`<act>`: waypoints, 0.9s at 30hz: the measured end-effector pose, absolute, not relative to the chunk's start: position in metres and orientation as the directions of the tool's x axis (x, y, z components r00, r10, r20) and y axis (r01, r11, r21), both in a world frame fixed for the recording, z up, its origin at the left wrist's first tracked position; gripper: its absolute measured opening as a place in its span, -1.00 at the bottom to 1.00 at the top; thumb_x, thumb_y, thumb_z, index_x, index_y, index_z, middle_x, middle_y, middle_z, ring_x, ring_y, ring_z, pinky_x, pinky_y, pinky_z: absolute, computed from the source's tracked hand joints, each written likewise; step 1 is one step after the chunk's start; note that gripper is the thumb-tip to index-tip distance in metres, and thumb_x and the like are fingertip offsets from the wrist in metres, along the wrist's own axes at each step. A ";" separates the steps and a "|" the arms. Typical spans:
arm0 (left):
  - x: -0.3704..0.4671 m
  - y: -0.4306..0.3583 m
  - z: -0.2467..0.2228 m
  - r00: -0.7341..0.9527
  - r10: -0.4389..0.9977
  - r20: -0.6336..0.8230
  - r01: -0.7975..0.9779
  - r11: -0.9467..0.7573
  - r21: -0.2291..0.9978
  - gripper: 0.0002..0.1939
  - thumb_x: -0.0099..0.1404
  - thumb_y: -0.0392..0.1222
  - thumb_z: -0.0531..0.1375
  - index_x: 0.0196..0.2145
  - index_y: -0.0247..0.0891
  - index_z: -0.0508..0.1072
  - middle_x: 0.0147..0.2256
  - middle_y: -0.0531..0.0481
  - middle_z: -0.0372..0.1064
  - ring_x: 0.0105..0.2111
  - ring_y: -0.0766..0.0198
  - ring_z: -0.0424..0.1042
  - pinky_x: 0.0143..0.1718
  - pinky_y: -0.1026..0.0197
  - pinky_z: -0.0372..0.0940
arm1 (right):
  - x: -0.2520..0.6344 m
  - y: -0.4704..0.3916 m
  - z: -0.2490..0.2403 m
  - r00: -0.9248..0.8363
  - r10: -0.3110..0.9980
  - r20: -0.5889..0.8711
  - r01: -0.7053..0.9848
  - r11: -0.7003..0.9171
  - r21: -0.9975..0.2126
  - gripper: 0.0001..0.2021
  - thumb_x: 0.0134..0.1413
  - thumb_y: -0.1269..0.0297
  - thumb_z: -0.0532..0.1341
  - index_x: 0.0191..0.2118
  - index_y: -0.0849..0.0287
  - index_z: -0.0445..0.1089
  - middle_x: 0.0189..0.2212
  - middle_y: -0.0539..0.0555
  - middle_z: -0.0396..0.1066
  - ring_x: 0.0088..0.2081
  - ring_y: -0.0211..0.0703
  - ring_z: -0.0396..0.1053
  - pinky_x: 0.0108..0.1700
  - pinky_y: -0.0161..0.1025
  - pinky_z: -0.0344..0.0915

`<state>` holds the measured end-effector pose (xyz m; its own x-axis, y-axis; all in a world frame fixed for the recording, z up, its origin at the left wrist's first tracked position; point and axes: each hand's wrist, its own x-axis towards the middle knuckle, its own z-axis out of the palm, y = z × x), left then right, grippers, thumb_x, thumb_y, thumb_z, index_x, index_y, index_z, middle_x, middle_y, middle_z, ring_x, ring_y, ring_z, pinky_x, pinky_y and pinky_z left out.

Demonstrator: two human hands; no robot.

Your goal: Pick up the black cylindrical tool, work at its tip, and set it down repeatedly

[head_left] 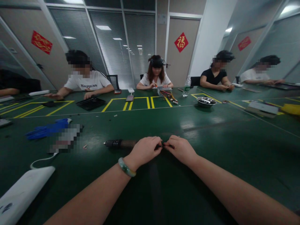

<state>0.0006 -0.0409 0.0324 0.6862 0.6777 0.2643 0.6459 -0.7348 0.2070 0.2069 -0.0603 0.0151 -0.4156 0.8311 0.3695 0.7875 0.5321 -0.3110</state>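
My left hand (146, 149) is closed in a pinch at the middle of the green table (131, 193), around something small and dark that I cannot make out. Facing it, my right hand (181, 149) pinches at the same spot, its fingertips close to the left ones. A dark cylindrical tool (120, 143) with a metal tip lies flat to the left, its right end hidden behind my left hand. A green bangle (126, 167) circles my left wrist.
At left lie a blue glove (48, 128), a blurred-out device (67, 139) and a white power bank (27, 193) with a cable. Farther back are a metal bowl (206, 102), a bottle (187, 87) and a metal box with wires (165, 92). Several people sit across the table.
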 end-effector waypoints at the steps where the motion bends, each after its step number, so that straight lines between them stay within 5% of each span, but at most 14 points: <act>1: 0.000 -0.040 0.032 0.694 0.670 0.262 0.637 -0.742 0.208 -0.88 0.32 -0.14 0.14 -0.20 -0.17 0.36 -0.23 0.02 0.40 -0.21 0.20 0.40 -0.13 0.14 0.28 | 0.207 -0.060 0.015 -0.422 0.827 0.372 0.783 0.539 -0.310 -0.93 0.16 0.36 0.24 -0.30 0.13 0.49 -0.35 -0.02 0.37 -0.31 -0.29 0.34 -0.24 -0.34 0.24; 6: 0.000 -0.039 0.034 0.714 0.656 0.245 0.626 -0.755 0.196 -0.92 0.32 -0.17 0.13 -0.23 -0.18 0.35 -0.25 0.03 0.39 -0.25 0.22 0.40 -0.19 0.18 0.28 | 0.208 -0.058 0.012 -0.445 0.812 0.377 0.771 0.562 -0.300 -0.94 0.15 0.34 0.25 -0.34 0.14 0.47 -0.31 -0.01 0.38 -0.29 -0.28 0.35 -0.21 -0.33 0.25; 11: 0.001 -0.043 0.037 0.701 0.670 0.243 0.654 -0.740 0.157 -0.90 0.31 -0.17 0.12 -0.20 -0.17 0.32 -0.23 0.04 0.38 -0.25 0.22 0.41 -0.22 0.19 0.28 | 0.206 -0.057 0.011 -0.463 0.810 0.360 0.783 0.564 -0.262 -0.93 0.19 0.34 0.20 -0.28 0.11 0.45 -0.05 0.00 0.39 -0.09 -0.22 0.37 -0.05 -0.29 0.25; 17: 0.003 -0.049 0.041 0.619 0.716 0.322 0.711 -0.686 0.156 -0.71 0.21 -0.13 0.20 -0.13 -0.17 0.25 -0.21 0.02 0.36 -0.29 0.17 0.41 -0.29 0.14 0.32 | 0.196 -0.057 0.013 -0.486 0.844 0.225 0.867 0.498 0.007 -0.89 0.28 0.32 0.08 -0.21 0.19 0.33 -0.30 0.07 0.42 -0.30 -0.13 0.38 -0.24 -0.24 0.26; 21: 0.003 -0.052 0.045 0.609 0.662 0.437 0.661 -0.728 0.181 -0.76 0.19 -0.18 0.18 -0.18 -0.20 0.25 -0.22 -0.03 0.35 -0.17 0.13 0.40 -0.05 0.05 0.30 | 0.188 -0.061 0.015 -0.500 0.850 0.165 0.865 0.484 0.132 -0.90 0.25 0.44 0.04 -0.20 0.22 0.28 -0.28 0.11 0.36 -0.33 -0.14 0.34 -0.28 -0.27 0.21; 27: -0.005 -0.052 0.043 0.624 0.503 0.598 0.508 -0.843 0.179 -0.78 0.26 -0.27 0.07 -0.11 -0.24 0.25 -0.08 -0.07 0.36 0.05 0.21 0.32 0.27 0.05 0.03 | 0.191 -0.041 0.023 -0.429 0.893 0.136 0.903 0.420 0.090 -0.86 0.27 0.44 -0.01 -0.10 0.22 0.22 -0.20 0.12 0.34 -0.26 -0.19 0.34 -0.25 -0.31 0.17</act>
<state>-0.0050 -0.0520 0.0429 0.6237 0.5032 0.5982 0.5078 -0.8426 0.1793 0.1907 -0.0413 0.0228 -0.4285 0.8932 0.1362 0.9032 0.4196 0.0902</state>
